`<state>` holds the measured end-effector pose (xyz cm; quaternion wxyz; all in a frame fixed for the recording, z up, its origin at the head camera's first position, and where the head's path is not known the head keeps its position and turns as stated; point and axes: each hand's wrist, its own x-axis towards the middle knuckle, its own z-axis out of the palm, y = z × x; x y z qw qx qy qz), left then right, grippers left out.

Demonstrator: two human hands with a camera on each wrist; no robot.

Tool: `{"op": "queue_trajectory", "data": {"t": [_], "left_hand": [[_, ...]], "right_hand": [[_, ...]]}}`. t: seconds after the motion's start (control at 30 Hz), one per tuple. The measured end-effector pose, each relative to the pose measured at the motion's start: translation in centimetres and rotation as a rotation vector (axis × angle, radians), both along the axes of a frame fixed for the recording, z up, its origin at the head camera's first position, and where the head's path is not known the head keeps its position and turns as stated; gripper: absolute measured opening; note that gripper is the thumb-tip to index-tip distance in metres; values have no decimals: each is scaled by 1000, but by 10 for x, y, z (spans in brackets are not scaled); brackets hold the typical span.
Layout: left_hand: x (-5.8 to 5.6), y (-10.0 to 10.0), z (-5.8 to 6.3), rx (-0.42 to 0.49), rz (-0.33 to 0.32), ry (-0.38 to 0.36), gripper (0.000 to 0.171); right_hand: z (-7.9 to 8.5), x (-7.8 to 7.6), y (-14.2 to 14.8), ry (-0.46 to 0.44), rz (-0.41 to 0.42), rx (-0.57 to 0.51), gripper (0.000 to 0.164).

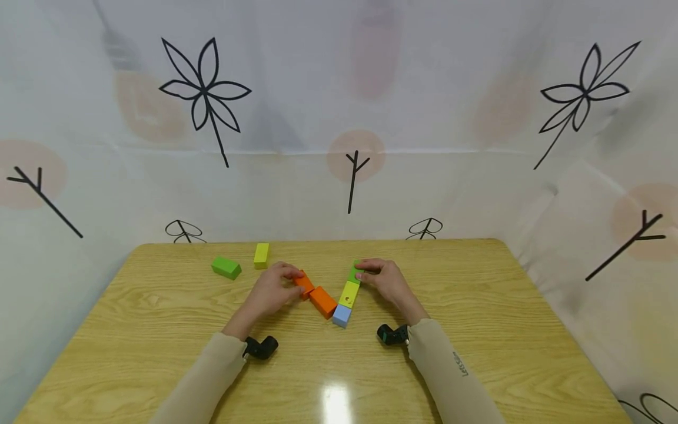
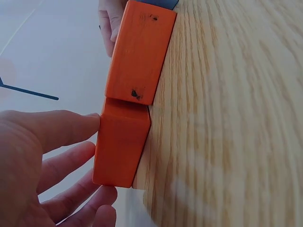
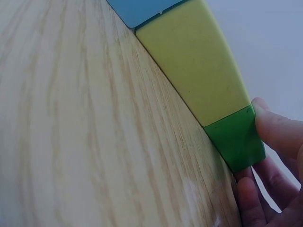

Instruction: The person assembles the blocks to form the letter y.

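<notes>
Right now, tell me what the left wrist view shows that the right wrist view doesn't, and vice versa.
Only the left wrist view shows the upper orange block, the lower orange block and the left grip pinching the latter. Only the right wrist view shows the yellow block and the green block. Both show the wooden table, the pale backdrop, the right grip and, apparently, the blue block, a sliver in the left.

Two end-to-end orange blocks (image 1: pixel 323 302) form a V with an aligned blue block (image 1: pixel 342 315), yellow block (image 1: pixel 349 292) and green block (image 1: pixel 354 273).
</notes>
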<state>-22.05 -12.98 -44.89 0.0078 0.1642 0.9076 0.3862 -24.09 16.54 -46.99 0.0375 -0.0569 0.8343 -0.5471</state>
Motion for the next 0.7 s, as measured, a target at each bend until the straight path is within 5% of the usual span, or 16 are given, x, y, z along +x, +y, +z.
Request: {"op": "queue_trajectory", "data": {"t": [0.7], "left_hand": [[-2,11,1,-10,15,38,25]], "right_hand": [[1,1,0,2,2,3,25]]}}
